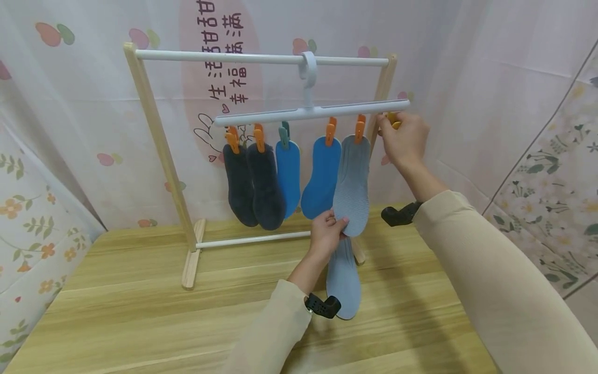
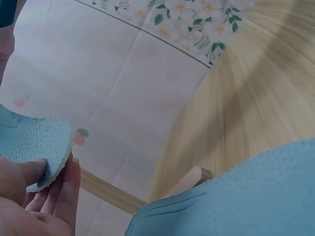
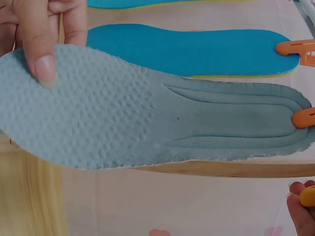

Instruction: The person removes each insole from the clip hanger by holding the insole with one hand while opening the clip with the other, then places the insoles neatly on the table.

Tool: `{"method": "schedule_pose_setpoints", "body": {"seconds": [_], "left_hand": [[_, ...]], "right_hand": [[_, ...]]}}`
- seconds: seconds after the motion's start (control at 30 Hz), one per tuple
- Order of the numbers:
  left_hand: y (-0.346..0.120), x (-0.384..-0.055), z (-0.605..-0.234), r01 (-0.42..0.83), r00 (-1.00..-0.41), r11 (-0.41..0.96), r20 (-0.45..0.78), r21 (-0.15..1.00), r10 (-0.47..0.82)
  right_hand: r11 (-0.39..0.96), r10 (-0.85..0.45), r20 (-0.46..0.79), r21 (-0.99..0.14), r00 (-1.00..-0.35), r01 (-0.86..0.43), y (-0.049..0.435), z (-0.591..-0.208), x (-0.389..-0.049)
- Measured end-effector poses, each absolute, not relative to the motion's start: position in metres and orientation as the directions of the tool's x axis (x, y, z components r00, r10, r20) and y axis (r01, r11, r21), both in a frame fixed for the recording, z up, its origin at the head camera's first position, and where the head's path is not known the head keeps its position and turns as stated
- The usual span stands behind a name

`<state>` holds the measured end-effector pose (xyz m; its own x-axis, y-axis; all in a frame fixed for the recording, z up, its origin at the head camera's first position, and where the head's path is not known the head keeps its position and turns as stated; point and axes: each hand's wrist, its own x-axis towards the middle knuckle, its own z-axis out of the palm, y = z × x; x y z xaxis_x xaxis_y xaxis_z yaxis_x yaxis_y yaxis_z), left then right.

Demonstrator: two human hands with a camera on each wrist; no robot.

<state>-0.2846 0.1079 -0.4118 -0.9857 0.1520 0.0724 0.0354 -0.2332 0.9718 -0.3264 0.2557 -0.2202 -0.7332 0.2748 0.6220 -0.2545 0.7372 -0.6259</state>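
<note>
A grey insole [image 1: 352,182] with a dimpled front hangs by its heel from an orange clothespin [image 1: 359,129] under the white hanger [image 1: 313,112]. My left hand [image 1: 325,234] pinches its lower end, with the thumb on the dimpled face in the right wrist view. Below that hand, a second grey insole [image 1: 344,283] points downward; its upper end is hidden behind the hand and first insole. My right hand [image 1: 407,136] holds a yellow clothespin [image 1: 396,124] close to the hanger's right end. Beside the grey insole hangs a blue insole [image 3: 192,51].
Further left, another blue insole [image 1: 288,179] hangs from a teal clothespin [image 1: 284,136], beside two dark insoles [image 1: 266,187] on orange clothespins. The hanger hooks over the top bar [image 1: 224,56] of a wooden rack [image 1: 161,150] on the wooden table [image 1: 140,311]. Patterned curtains stand behind.
</note>
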Motion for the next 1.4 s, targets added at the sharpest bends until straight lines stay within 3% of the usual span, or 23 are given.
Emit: {"method": "schedule_pose_setpoints", "body": {"seconds": [0.5,1.23,1.4], "left_hand": [[0.111,-0.283,-0.406,0.029,-0.981,-0.208,0.067,0.978,0.181],[0.117,-0.28,-0.409,0.035,-0.982,-0.183,0.069,0.982,0.177],[0.118,-0.279,-0.408,0.035,-0.981,-0.168,0.066,0.985,0.184]], "right_hand": [[0.724,0.332,0.576,-0.663,-0.747,-0.189,0.281,-0.218,-0.324],[0.77,0.258,0.59,-0.604,-0.765,-0.206,0.289,-0.221,-0.313],[0.729,0.263,0.526,-0.657,-0.809,-0.19,0.289,-0.219,-0.3]]}}
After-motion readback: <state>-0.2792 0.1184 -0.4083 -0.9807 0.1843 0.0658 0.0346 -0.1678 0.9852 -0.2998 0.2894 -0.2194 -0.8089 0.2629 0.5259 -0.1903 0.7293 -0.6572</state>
